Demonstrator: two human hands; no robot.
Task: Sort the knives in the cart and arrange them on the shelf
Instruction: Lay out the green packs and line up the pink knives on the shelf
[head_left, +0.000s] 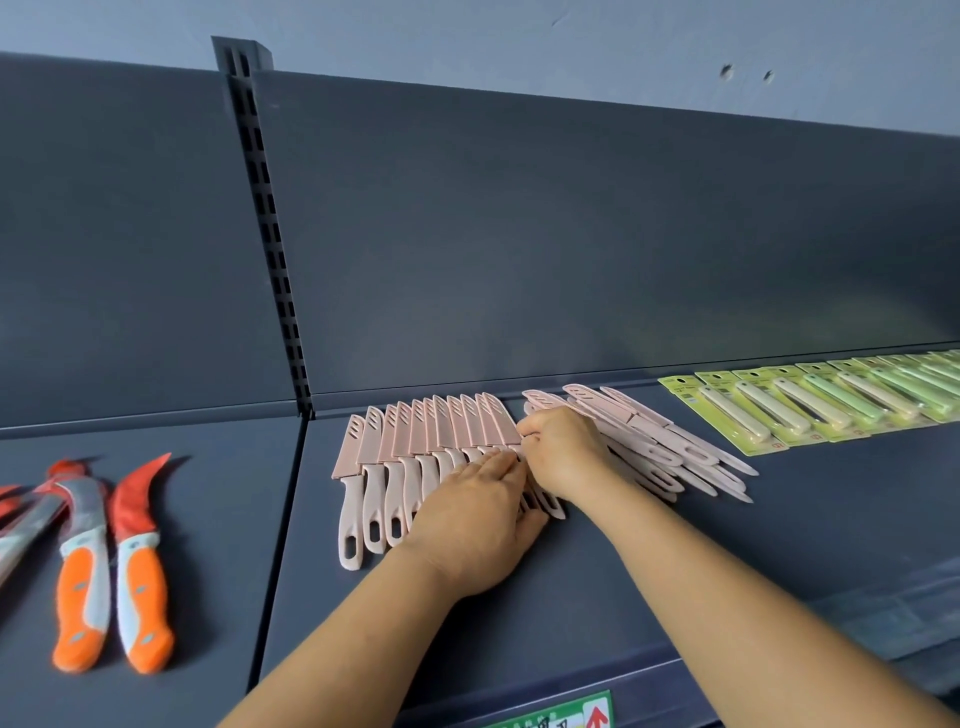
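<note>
Head view is showing a dark metal shelf (597, 582) with three groups of knives; eleven pink knives (415, 441), each with a slotted plastic sheath and a looped handle, are lying in an overlapping row; a loose pile (670, 441) of the same pink knives, too tangled to count, is lying just right of it. Left hand (472, 525) is lying flat, fingers straight, pressing on the row's handles; right hand (563, 452) is pinching a pink knife at the row's right end. Orange knives (111, 566), two fully visible, curved with red blade covers, are lying far left; carded knives (789, 410) are overlapping along the right.
</note>
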